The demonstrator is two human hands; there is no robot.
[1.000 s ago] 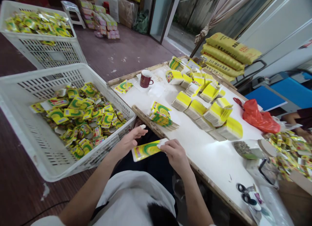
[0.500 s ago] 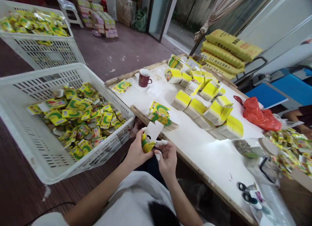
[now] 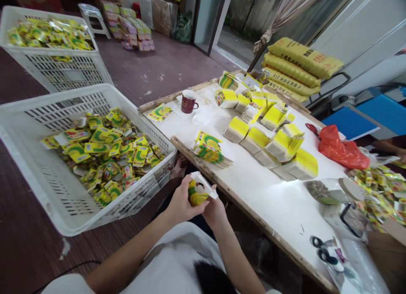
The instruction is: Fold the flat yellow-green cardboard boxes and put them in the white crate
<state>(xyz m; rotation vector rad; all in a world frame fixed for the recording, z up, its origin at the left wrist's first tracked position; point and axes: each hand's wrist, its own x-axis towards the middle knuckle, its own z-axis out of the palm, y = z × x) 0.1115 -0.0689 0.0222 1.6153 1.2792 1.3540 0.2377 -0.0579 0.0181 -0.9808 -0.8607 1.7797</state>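
Observation:
Both my hands meet over my lap, just off the table's near edge. My left hand [image 3: 180, 204] and my right hand [image 3: 215, 210] are both closed around a small yellow-and-green carton [image 3: 198, 193], half folded, with its white flaps sticking up. A loose fan of flat yellow-green carton blanks [image 3: 211, 149] lies on the white table [image 3: 269, 197] just beyond my hands.
A white plastic crate [image 3: 63, 192] of folded cartons stands at my left; a second crate [image 3: 57, 66] sits behind it. Stacks of yellow blanks [image 3: 275, 146], a dark red mug [image 3: 189, 101], a red bag [image 3: 341, 150] and scissors [image 3: 323, 251] lie on the table. Another person's hand [image 3: 396, 152] shows far right.
The flat blank I held stretched between my hands has been stood up and folded into a carton shape; my hands have drawn close together around it.

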